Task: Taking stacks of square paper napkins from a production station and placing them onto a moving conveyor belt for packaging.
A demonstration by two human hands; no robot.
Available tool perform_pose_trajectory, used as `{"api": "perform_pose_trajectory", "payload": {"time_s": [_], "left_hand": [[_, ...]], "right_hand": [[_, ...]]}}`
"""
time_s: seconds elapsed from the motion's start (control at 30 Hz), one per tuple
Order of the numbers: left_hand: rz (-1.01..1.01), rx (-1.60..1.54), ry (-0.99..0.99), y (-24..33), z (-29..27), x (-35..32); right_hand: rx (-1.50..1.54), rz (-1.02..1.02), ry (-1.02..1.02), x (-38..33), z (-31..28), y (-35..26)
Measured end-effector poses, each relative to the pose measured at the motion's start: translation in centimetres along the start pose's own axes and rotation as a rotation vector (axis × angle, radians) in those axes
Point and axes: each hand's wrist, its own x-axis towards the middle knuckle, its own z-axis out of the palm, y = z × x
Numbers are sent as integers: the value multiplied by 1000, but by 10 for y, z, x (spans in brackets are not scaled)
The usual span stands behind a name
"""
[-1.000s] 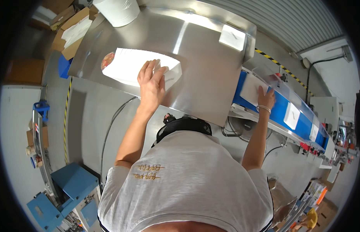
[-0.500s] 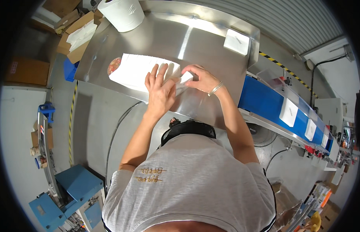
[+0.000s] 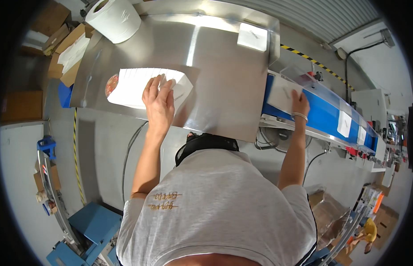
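Observation:
My left hand [image 3: 159, 101] lies flat with fingers spread on a fanned stack of white flat packets [image 3: 134, 86] on the steel table [image 3: 215, 66]. A round reddish item [image 3: 111, 84] peeks out at the stack's left end. My right hand [image 3: 298, 101] reaches right and rests on a single white packet [image 3: 282, 94] lying on the blue conveyor belt [image 3: 324, 116]. Whether the fingers grip that packet or only press on it is unclear.
More white packets [image 3: 345, 123] ride farther along the belt. Another white packet [image 3: 252, 36] lies at the table's far right corner. A large paper roll [image 3: 114, 17] stands at the far left corner. Cardboard boxes [image 3: 66, 51] sit left of the table. Blue equipment [image 3: 88, 232] stands low left.
My right hand left the stack, carried one packet rightward and set it on the blue belt. My left hand stayed on the stack, shifting slightly.

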Motion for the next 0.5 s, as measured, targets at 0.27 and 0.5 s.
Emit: {"api": "perform_pose_trajectory", "payload": {"time_s": [0.27, 0.5], "left_hand": [[32, -29, -56, 2, -3, -2], [39, -19, -126, 10, -10, 6]], "right_hand": [[324, -492, -490, -59, 28, -168], [348, -1092, -581, -99, 91, -242]]}}
